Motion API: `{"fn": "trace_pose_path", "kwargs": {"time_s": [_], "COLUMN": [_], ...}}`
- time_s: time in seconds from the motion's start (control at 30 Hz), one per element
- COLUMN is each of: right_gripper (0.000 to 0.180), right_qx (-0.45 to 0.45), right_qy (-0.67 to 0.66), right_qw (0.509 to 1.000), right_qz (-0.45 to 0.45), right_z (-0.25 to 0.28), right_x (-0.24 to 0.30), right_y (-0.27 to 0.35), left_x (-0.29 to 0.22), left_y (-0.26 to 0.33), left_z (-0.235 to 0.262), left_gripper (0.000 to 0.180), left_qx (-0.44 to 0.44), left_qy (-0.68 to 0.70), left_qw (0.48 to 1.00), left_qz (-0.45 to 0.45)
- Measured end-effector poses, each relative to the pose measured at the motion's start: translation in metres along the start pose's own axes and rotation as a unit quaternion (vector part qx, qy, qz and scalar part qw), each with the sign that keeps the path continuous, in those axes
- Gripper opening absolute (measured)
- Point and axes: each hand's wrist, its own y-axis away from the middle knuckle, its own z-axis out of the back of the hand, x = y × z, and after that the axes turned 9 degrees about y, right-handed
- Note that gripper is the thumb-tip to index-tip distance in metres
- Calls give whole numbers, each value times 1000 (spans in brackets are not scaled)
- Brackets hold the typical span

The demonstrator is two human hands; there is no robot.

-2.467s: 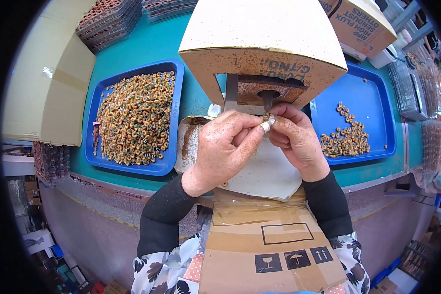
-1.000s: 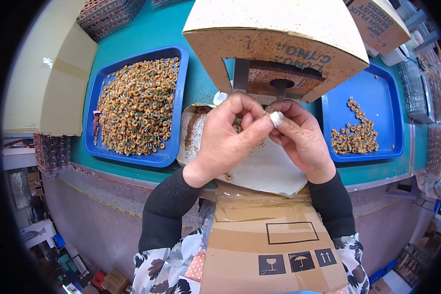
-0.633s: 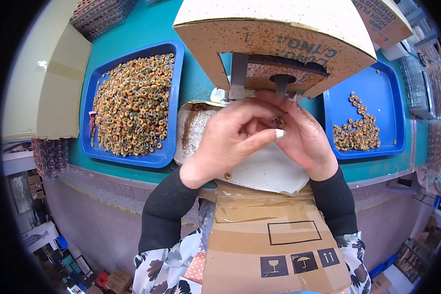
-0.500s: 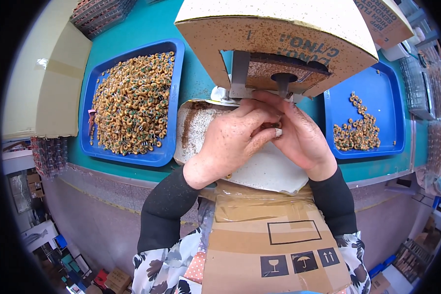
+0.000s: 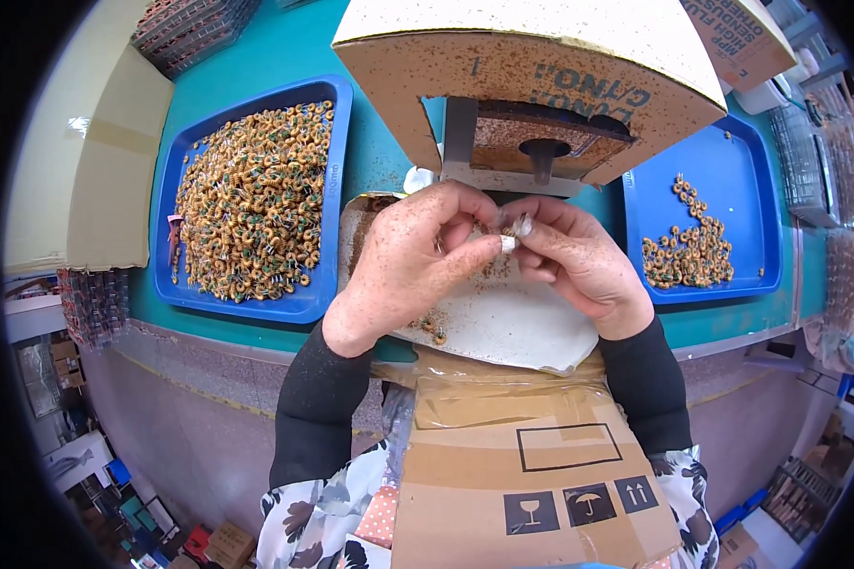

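Observation:
My left hand (image 5: 403, 261) and my right hand (image 5: 584, 261) meet fingertip to fingertip above a pale, speckled work sheet (image 5: 531, 327). Both are closed in a pinch, with white wrapping on the thumb tips. What lies between the fingers is tiny and mostly hidden; I cannot make it out. Just beyond them, a dark nozzle (image 5: 543, 163) sticks out of the opening in a cardboard-covered machine (image 5: 541, 76). Several small yellow ring coils (image 5: 434, 329) lie on the sheet beside my left wrist. Reddish-brown specks dot my hands and the sheet.
To the left stands a blue tray (image 5: 330, 204) heaped with wire-wound ring coils (image 5: 251, 204). A second blue tray (image 5: 754, 194) on the right holds a smaller pile. A cardboard box (image 5: 531, 465) sits close against my body. Stacked dark trays (image 5: 188, 33) stand at the far left.
Both hands have drawn back from the nozzle toward me, and the left has shifted slightly left. The nozzle and the coils on the sheet are now less covered.

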Motion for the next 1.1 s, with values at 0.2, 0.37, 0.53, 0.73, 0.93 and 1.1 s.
{"fn": "trace_pose_path", "kwargs": {"time_s": [0.2,0.37,0.53,0.73,0.93,1.1], "right_gripper": [22,21,19,15,17,16], "right_qx": [-102,-145,-159,-143,-104,-110], "right_qy": [-1,84,76,46,-18,-27], "right_qw": [988,975,971,977,982,981], "right_qz": [112,146,159,149,155,155], "right_z": [-10,-15,-15,-14,-11,-12], "right_x": [0,3,3,11,14,15], "right_y": [-1,1,1,3,4,5], "left_x": [3,3,0,-8,-13,-17], "left_y": [1,3,4,1,-1,-4], "left_z": [-6,-9,-12,-21,-27,-26], "left_gripper": [19,18,17,15,13,12], "left_qx": [-34,-63,-58,-103,-123,-117], "left_qy": [-36,-58,-18,-13,-5,-22], "left_qw": [996,988,988,978,976,975], "left_qz": [-68,-130,-143,-181,-178,-185]}}
